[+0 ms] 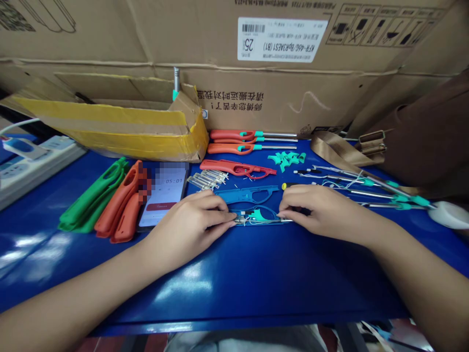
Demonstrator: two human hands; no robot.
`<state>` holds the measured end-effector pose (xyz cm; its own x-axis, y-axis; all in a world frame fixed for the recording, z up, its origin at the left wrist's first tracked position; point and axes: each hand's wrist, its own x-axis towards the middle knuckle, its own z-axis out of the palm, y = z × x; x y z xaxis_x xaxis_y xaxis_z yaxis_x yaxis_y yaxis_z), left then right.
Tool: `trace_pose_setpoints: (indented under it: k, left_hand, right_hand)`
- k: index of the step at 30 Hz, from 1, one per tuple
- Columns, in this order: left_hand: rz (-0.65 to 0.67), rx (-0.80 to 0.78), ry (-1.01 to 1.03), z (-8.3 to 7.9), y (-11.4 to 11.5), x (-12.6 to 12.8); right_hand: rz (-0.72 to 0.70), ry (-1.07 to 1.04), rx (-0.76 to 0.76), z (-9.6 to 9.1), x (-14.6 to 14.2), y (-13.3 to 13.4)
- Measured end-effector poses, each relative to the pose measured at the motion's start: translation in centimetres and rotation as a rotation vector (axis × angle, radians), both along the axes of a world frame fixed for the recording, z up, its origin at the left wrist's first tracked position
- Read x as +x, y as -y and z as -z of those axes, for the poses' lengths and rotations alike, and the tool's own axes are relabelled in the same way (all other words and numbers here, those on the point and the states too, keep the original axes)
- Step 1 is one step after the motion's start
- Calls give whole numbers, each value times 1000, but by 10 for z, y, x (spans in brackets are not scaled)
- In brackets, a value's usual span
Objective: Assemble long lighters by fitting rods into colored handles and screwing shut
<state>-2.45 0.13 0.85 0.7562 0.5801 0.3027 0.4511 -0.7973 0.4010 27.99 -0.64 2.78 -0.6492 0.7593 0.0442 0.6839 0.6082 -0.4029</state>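
In front of me lies a blue lighter shell half with its inner parts in it: a teal trigger, thin white wires and a metal tube. The fingertips of my left hand are pinched at the shell's left end, over a clear fuel tank that is partly hidden. My right hand has thumb and index finger closed on the metal tube at the right end. Just behind lies the other blue shell half, with an opening toward its right end.
Behind are a red shell, finished-looking lighters, clear fuel tanks and teal triggers. Green shells, orange shells and a phone lie left. Wired metal tubes lie right. A taped carton stands at the back.
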Motion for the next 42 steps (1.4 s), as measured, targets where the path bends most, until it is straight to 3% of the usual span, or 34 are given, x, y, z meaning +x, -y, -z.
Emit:
trace_pose_setpoints:
  k: [5, 8, 16, 19, 26, 30, 36, 42]
  left_hand:
    - [-17, -27, 18, 1, 2, 3]
    - [-28, -20, 17, -1, 2, 2]
    - [-112, 107, 33, -4, -4, -2]
    - [-130, 169, 41, -5, -6, -2]
    - [-69, 280, -2, -10, -7, -6]
    - [18, 240, 19, -13, -7, -10]
    - [108, 232, -87, -19, -7, -12]
    - [86, 217, -44, -18, -4, -7]
  right_hand:
    - [18, -48, 189, 8, -4, 0]
    - [-7, 33, 282, 14, -6, -3]
    - [5, 79, 332, 15, -9, -4]
    - [53, -71, 258, 13, -13, -1]
    - [361, -464, -76, 5, -23, 9]
    - [341, -536, -251, 5, -23, 11]
    - [190, -356, -131, 5, -25, 16]
    - [361, -550, -370, 2, -33, 16]
